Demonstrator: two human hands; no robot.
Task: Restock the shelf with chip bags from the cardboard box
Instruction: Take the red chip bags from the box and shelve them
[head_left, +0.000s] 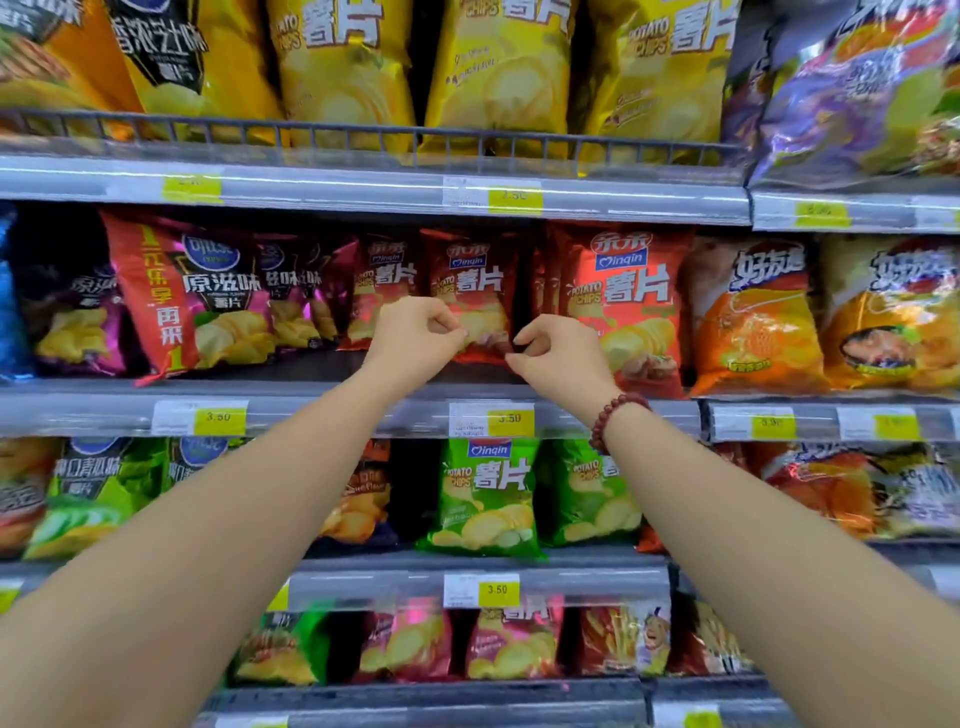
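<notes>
A red chip bag (475, 283) stands upright on the middle shelf (322, 410), in a gap between two other red bags of the same kind (382, 291) (626, 301). My left hand (415, 338) pinches its lower left edge with the fingertips together. At the lower right corner my right hand (563, 361), with a bead bracelet on the wrist, pinches it the same way. Both forearms reach up from below. The cardboard box is out of view.
Yellow chip bags (498, 73) fill the shelf above behind a wire rail (363, 137). Green bags (488, 493) sit on the shelf below, under my arms. Orange bags (753, 317) stand to the right, a large red bag (187, 296) to the left. Yellow price tags line the shelf edges.
</notes>
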